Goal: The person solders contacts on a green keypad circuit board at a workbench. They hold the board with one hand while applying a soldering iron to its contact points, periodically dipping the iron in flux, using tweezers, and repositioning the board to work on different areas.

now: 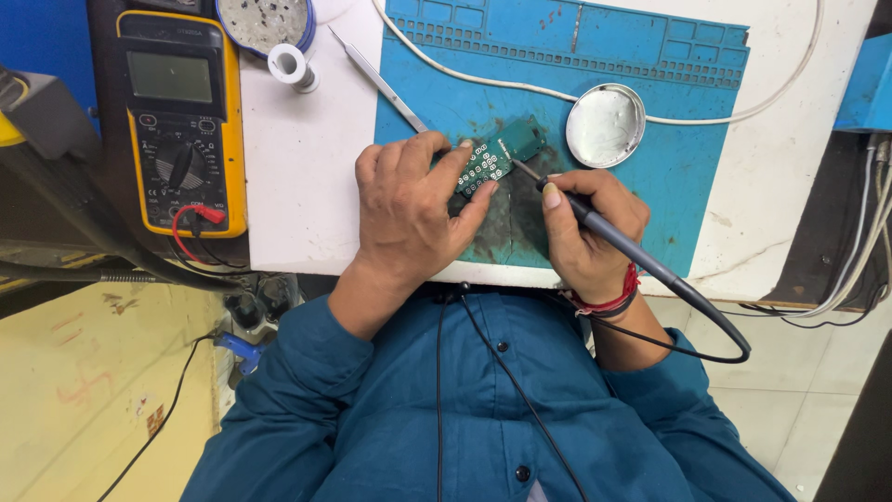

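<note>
- a single view is given, taken from a camera worn on the head.
- the bench is looked down on steeply, from close above, with the blue mat ahead.
- the wearer's own chest and sleeves are caught along the lower edge.

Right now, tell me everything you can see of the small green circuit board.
The board is a small green rectangle with rows of pale round solder pads on its face; it looks like bare laminate with no large parts fitted. It lies tilted diagonally on the blue mat, over a dark scorched patch. The left hand pins its lower end with fingertips. The soldering iron, held pen-style in the right hand, has its tip at the board's right edge.
</note>
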Demonstrator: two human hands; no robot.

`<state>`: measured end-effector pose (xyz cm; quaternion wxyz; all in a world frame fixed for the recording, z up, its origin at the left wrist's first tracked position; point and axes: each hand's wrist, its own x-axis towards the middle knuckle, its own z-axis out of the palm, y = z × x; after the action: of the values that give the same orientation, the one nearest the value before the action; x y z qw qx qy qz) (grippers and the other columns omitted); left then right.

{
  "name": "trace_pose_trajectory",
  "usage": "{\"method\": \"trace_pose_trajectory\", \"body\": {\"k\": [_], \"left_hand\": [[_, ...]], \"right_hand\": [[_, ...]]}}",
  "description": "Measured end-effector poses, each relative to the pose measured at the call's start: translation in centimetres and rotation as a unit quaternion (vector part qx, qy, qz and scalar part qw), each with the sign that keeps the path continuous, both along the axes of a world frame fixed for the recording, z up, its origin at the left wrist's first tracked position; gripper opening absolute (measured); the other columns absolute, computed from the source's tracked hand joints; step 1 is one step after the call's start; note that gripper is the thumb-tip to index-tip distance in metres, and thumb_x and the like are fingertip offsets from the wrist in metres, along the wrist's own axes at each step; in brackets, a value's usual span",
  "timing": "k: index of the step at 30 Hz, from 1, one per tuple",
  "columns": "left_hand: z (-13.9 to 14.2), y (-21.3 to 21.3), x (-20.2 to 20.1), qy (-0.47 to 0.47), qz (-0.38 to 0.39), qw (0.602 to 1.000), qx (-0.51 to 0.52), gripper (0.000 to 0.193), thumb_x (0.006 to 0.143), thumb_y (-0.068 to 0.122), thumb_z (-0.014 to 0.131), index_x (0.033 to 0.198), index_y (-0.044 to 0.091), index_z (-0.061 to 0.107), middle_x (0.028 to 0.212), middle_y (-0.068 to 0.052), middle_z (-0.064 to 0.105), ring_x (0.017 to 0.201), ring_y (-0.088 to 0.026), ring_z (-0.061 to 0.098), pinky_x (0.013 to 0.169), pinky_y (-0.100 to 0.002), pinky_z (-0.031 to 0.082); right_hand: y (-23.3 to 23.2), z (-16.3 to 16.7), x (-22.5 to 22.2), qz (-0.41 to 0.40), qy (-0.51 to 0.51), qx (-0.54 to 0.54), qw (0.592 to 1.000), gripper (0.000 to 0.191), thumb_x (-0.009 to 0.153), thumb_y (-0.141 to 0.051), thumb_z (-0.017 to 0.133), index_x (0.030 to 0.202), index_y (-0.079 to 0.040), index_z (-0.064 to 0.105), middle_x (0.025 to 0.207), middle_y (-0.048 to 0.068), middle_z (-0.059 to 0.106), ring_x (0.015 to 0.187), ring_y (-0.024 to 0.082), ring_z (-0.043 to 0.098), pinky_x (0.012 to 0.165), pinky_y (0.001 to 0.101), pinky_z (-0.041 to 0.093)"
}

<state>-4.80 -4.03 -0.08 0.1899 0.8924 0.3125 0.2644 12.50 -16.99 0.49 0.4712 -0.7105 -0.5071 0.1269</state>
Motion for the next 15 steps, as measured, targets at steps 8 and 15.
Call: {"method": "trace_pose_trajectory", "body": {"k": [8, 15], "left_hand": [[0.03, -0.03, 0.02, -0.004, 0.007, 1.0, 0.006, 0.04, 0.09, 0.035, 0.083, 0.117, 0.005, 0.076, 0.113, -0.007, 0.064, 0.104, -0.024, 0.057, 0.099, -0.042, 0.037], [0.06, -0.07, -0.01, 0.002, 0.011, 1.0, 0.007, 0.04, 0.09, 0.036, 0.083, 0.116, 0.006, 0.076, 0.113, -0.007, 0.064, 0.103, -0.024, 0.057, 0.098, -0.042, 0.037]], "right_hand": [[0.04, -0.06, -0.09, -0.018, 0.006, -0.008, 1.0, 0.01, 0.103, -0.008, 0.071, 0.102, 0.002, 0.068, 0.08, 0.007, 0.065, 0.067, 0.013, 0.057, 0.058, 0.025, 0.041], [0.02, 0.0, -0.08, -0.017, -0.003, -0.014, 1.0, 0.011, 0.102, -0.008, 0.072, 0.103, 0.002, 0.069, 0.078, 0.006, 0.064, 0.065, 0.012, 0.057, 0.061, 0.0267, 0.041]]}}
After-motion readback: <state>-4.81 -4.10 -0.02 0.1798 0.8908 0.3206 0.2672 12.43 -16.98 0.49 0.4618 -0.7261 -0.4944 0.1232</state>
